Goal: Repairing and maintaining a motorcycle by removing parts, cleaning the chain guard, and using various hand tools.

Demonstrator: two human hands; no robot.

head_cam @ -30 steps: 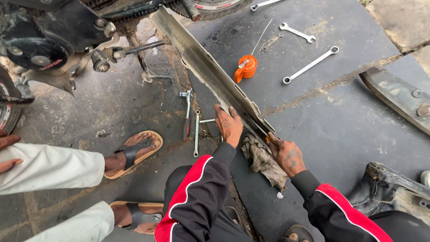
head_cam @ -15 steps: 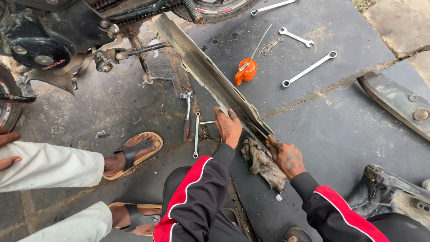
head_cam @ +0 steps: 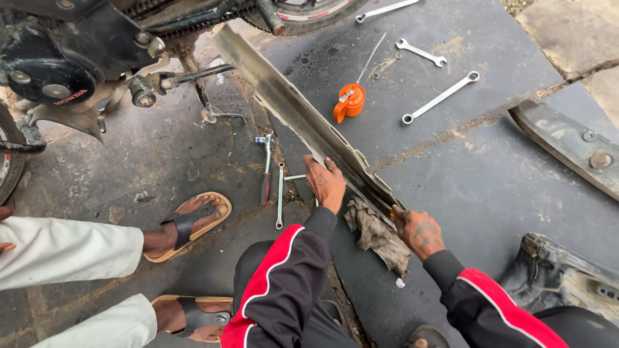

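While the long metal cover point(head_cam: 303, 122) lies slanted on the ground, off the motorcycle point(head_cam: 71, 58), it is pressed down by the left hand point(head_cam: 324, 187), fingers together on its edge. The right hand point(head_cam: 419, 231) is closed around a small tool at its near end, over a dirty rag point(head_cam: 377, 235). Cleaning or scraping appears underway; refitting remains undone.

Both my arms reach forward in black sleeves with red-and-white stripes. My left hand point(head_cam: 324, 185) presses down, fingers point(head_cam: 320, 169) spread flat. My right hand point(head_cam: 419, 231) is curled into a tight fist, knuckles up.
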